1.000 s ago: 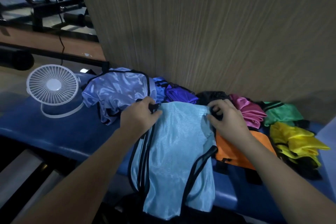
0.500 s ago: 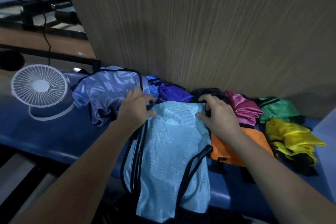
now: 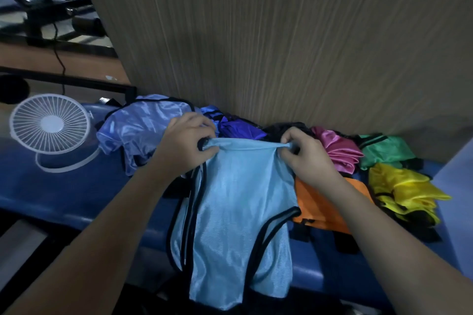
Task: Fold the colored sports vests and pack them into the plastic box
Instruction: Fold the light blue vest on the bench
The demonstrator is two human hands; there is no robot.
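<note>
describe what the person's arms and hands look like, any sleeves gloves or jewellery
Both forearms are bare along all that shows; no sleeve edge comes into view. The left hand and the right hand wear no gloves. No watch, bracelet or ring shows on the wrists or fingers, though the light is dim.

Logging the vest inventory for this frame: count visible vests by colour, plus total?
Light blue vest: 1
Lavender vest: 1
Deep blue vest: 1
Black vest: 1
Pink vest: 1
Green vest: 1
Yellow vest: 1
Orange vest: 1
Total: 8
</note>
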